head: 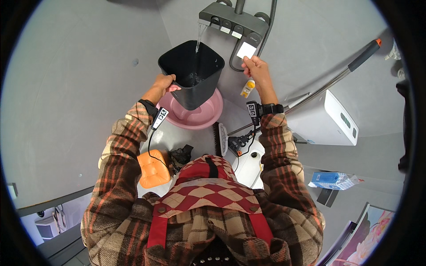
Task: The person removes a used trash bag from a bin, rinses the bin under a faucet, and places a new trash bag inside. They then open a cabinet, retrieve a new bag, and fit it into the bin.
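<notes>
My left hand (163, 83) grips the near left rim of a black plastic bin (199, 93), thumb over the edge. The bin is tilted, its mouth facing up towards the wall. A stream of water (201, 35) runs into it from the spout of a dark grey shower mixer (233, 20), and a little water shows at the bottom. Below the bin sits a pink plastic basin (191, 121), partly hidden by it. My right hand (255, 68) pinches the lower edge of a white square piece (246, 50) just below the mixer's right end; whether it is fixed there cannot be told.
A yellow-and-white bottle (248, 88) is below my right hand. Nearby are a floor brush (221, 138), a white squat toilet (251, 159), an orange stool (153, 169) and a black plastic bag (180, 155). A long metal handle (326, 84) leans past a white wall-side unit (324, 123).
</notes>
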`<state>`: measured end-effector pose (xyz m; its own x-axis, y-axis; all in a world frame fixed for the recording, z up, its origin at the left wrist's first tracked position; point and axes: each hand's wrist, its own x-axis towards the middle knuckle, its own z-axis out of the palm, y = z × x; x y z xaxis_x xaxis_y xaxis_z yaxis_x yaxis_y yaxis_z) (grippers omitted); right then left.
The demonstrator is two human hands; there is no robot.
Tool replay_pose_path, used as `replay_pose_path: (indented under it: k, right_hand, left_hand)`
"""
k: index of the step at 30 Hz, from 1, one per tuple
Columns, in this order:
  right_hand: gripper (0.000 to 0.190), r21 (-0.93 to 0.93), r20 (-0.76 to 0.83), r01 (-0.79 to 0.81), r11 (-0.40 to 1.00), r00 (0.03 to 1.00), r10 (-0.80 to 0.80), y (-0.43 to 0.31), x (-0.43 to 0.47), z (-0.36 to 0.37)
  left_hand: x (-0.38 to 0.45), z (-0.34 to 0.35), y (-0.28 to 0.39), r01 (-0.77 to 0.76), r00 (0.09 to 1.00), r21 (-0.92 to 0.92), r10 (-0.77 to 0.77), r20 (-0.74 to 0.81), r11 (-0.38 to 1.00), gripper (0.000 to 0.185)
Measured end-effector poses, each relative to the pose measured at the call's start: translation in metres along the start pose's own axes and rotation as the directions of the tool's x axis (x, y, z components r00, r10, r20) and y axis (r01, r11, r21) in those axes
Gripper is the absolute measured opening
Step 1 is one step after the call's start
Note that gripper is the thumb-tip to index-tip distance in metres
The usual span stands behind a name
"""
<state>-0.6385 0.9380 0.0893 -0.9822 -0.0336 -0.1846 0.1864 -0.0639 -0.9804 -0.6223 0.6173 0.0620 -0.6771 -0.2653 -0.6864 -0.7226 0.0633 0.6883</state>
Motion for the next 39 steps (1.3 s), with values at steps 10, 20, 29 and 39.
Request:
replay_pose_path:
  k: [10, 20, 29, 39]
  right_hand:
    - [0.027, -0.264, -0.120, 0.198, 0.944, 0.964, -0.235, -0.002, -0.003, -0.024]
    - [0.026, -0.301, -0.108, 0.237, 0.924, 0.954, -0.280, -0.006, -0.013, -0.014]
    - [0.027, -0.348, -0.155, 0.266, 0.899, 0.929, -0.335, -0.008, -0.016, -0.001]
    - [0.030, -0.335, -0.156, 0.286, 0.898, 0.923, -0.353, -0.008, -0.016, 0.002]
  left_hand:
    - [-0.011, -0.011, 0.005, -0.019, 1.000, -0.061, 0.018, -0.017, 0.998, 0.025]
    - [-0.013, -0.016, 0.006, -0.048, 0.998, -0.084, 0.046, -0.034, 0.995, 0.022]
    - [-0.020, -0.015, 0.012, -0.057, 0.998, -0.086, 0.055, -0.033, 0.995, 0.022]
    - [-0.026, -0.018, 0.017, -0.052, 0.998, -0.079, 0.049, -0.036, 0.996, 0.022]
